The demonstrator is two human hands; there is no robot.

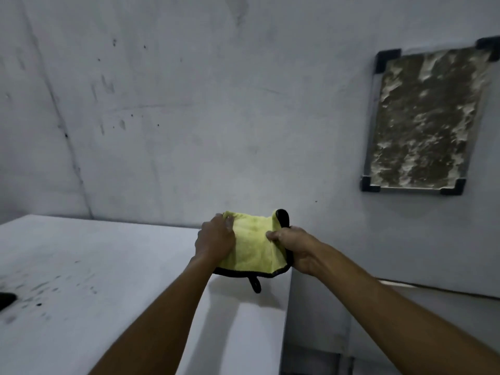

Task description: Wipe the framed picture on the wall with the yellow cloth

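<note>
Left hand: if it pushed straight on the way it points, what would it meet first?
Besides the yellow black-edged cloth it grips, the left hand would probably meet the grey wall, well left of the framed picture; depth is unclear.

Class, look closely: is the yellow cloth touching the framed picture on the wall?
No, the left hand and right hand hold the yellow cloth over the white table, well apart from the framed picture.

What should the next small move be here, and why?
Probably lift the yellow cloth up and to the right, toward the framed picture. The left hand and the right hand both grip the cloth low over the corner of the white table, while the picture hangs higher on the wall, off to the right, not yet touched.
</note>
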